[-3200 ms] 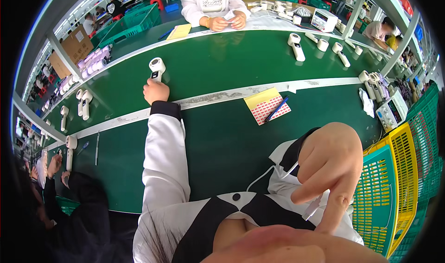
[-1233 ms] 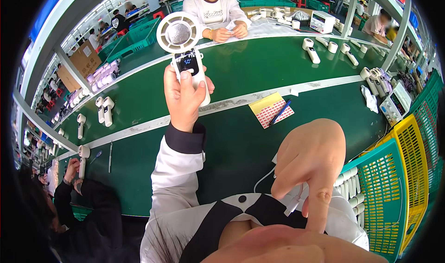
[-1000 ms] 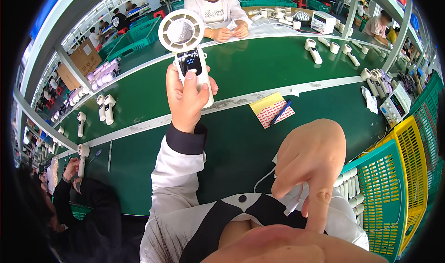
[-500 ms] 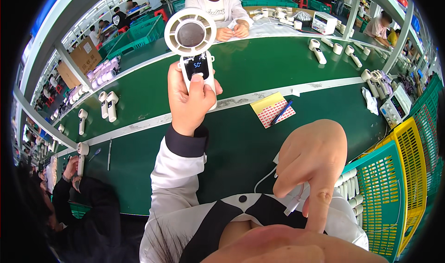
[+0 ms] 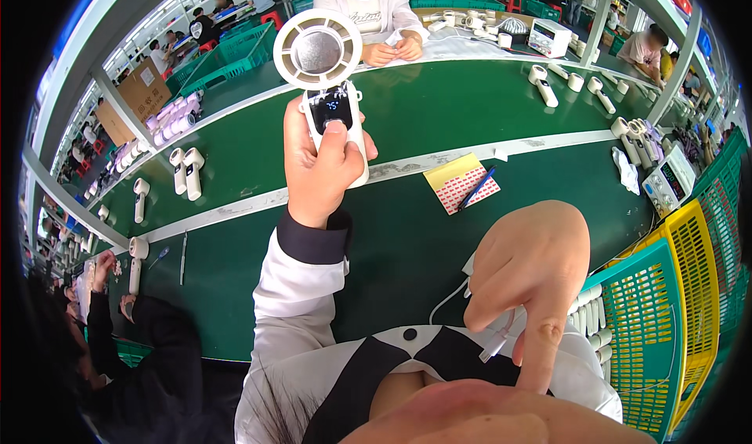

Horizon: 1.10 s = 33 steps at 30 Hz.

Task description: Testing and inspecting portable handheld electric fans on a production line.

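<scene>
A white handheld fan (image 5: 317,51) with a round ringed head stands upright in my left hand (image 5: 317,179), above the middle of the green bench. My left thumb presses the button below its dark display, where digits are lit. My right hand (image 5: 533,268) is in front of my chest at the lower right. Its index finger stretches back toward me while the other fingers curl round a white USB cable (image 5: 493,345). The metal-ended plug sticks out below the fingers, and the cord runs leftward onto the bench. Part of the cable is hidden by the hand.
A blue pen (image 5: 478,188) lies on a yellow pad with a red-patterned sheet (image 5: 458,193). A green crate (image 5: 642,319) with white fans and a yellow crate (image 5: 703,287) stand at right, near a power supply (image 5: 668,179). Co-workers sit opposite and at left.
The fan's lit digits differ, and the fan has shifted slightly left. At left, a co-worker's hand has moved off a standing fan. My right hand has barely moved.
</scene>
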### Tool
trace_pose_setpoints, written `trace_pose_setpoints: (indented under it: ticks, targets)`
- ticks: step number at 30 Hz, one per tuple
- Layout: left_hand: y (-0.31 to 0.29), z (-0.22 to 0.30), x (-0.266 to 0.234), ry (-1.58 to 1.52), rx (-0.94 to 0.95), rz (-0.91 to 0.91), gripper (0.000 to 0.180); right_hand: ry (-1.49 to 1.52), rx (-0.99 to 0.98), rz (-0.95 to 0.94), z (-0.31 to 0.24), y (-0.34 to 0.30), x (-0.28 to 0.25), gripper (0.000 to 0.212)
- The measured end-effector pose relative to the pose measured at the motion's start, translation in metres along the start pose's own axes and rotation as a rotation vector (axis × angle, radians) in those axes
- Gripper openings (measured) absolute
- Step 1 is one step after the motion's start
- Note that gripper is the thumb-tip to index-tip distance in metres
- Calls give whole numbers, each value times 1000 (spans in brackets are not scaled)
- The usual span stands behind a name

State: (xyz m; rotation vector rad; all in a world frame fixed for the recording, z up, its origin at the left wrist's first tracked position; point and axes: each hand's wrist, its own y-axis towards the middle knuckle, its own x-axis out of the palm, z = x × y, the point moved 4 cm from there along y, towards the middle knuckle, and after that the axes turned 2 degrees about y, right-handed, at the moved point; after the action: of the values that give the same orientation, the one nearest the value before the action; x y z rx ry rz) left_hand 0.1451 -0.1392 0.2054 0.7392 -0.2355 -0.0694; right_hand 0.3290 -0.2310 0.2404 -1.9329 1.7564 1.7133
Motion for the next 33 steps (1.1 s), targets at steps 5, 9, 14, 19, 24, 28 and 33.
trace_pose_setpoints:
  ticks: [5, 9, 14, 19, 24, 28, 33]
  targets:
    - [0, -1, 0, -3, -2, 6, 27, -1, 0, 5, -1, 1, -1, 45]
    - [0, -1, -1, -33, 14, 0, 28, 2, 6, 8, 0, 1, 0, 45]
    - [1, 0, -3, -13, 48, 10, 29, 3, -8, 20, 1, 0, 1, 46]
    - [-1, -1, -2, 5, 38, 1, 31, 1, -3, 6, 1, -1, 0, 46]
    - [-1, -2, -1, 12, 28, 8, 33, 10, 7, 14, 1, 0, -1, 45]
    - [-2, 0, 1, 4, 34, -3, 36, 8, 3, 21, 0, 0, -2, 44]
    - [-5, 0, 3, 28, 37, 17, 37, 5, 2, 22, 1, 1, -1, 43]
